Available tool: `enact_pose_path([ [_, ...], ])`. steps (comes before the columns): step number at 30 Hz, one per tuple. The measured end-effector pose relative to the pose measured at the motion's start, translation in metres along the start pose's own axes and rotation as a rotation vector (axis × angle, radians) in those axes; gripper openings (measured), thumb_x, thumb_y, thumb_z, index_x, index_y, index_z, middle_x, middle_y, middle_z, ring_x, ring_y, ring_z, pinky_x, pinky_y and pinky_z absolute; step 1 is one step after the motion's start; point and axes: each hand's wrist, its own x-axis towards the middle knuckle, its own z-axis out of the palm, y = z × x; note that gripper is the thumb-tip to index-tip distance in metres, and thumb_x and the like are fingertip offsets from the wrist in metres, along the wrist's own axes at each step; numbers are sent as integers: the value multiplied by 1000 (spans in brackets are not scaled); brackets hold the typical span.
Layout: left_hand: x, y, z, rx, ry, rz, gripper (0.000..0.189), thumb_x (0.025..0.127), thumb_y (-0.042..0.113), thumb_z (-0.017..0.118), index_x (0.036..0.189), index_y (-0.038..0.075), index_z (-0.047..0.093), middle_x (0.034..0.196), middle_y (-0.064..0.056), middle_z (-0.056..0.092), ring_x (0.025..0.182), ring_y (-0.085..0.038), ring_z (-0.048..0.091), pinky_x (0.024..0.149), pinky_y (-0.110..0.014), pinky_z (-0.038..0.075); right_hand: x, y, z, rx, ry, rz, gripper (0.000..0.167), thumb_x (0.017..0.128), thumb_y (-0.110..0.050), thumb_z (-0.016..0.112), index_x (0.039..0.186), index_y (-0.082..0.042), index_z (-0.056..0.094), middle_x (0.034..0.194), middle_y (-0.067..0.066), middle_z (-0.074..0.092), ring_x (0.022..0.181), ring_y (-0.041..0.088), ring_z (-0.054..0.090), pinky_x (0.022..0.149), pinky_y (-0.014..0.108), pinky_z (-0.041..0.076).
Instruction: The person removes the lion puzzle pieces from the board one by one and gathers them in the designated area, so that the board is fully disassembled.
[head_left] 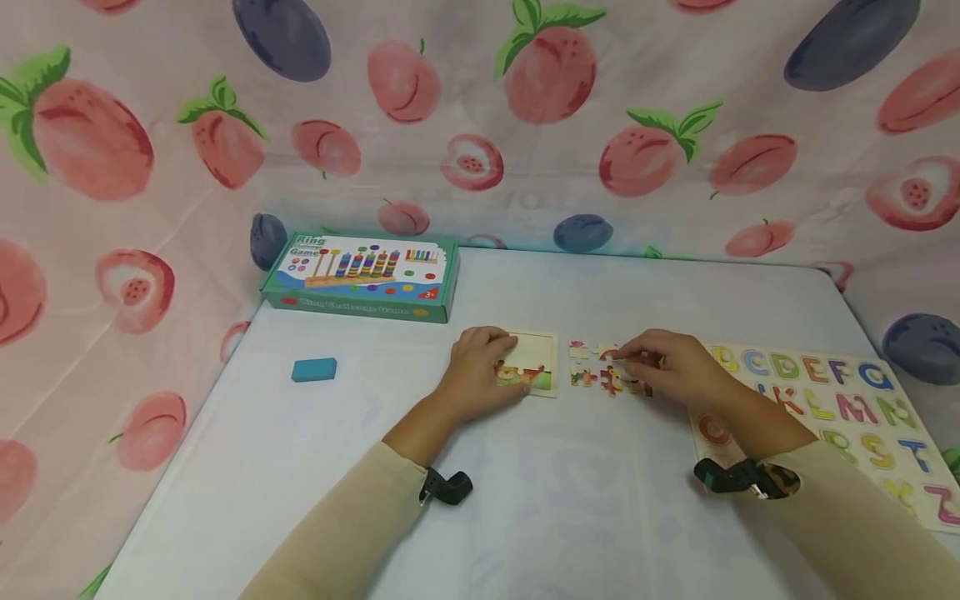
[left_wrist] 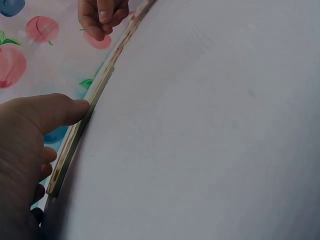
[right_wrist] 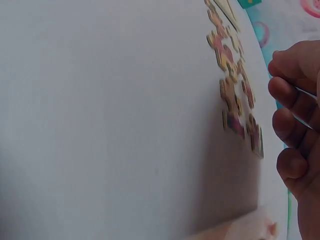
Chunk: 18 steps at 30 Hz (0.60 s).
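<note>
My left hand (head_left: 474,373) holds a small square wooden puzzle tray (head_left: 536,344) flat on the table, thumb along its near edge and fingers bent over its left side. Joined picture pieces (head_left: 534,377) fill the near part of the tray; its far part shows bare wood. Just right of it lie several loose jigsaw pieces (head_left: 609,380) in two rough rows. Over the right end of these is my right hand (head_left: 678,367), fingers loosely bent. In the right wrist view its fingertips (right_wrist: 284,92) stand apart from the pieces, with nothing showing between them.
An alphabet puzzle board (head_left: 821,454) with coloured letters lies at the right, partly under the right forearm. A green ring game box (head_left: 360,279) stands at the back left, and a blue block (head_left: 314,369) lies in front of it. Fruit-printed cloth (head_left: 480,100) hangs behind the table.
</note>
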Motion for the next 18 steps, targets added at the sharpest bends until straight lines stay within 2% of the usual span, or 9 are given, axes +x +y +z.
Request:
enact_pose_path([
  [4,-2,-5,-5,14,-15,20,75,86,44,84,149,10,63,147,-4,54,143,-24,39,121,-47,30,10,-8,9,32,-11,-37,18,97,-5,76,114,-10,80,99,-4,71,76,11,58,63,26,49],
  [9,-6,-14,-14,29,-18,57,71,86,39,84,146,6,65,145,-7,57,142,-27,43,122,-47,30,23,-18,20,53,-58,-41,17,97,-5,76,114,-8,79,94,-4,69,71,10,60,62,27,51],
  [14,-9,-23,-21,-2,-23,47,68,86,34,86,144,6,66,144,-7,58,143,-28,45,123,-46,32,42,-32,26,55,-107,-12,19,100,-7,74,118,-8,78,99,-2,69,71,14,62,59,29,52],
  [18,-11,-26,-25,-53,-51,21,68,86,32,87,145,6,65,146,-6,57,144,-28,44,123,-45,34,58,-46,35,134,-157,72,20,104,-14,70,123,-11,77,105,2,69,75,22,64,55,33,53],
])
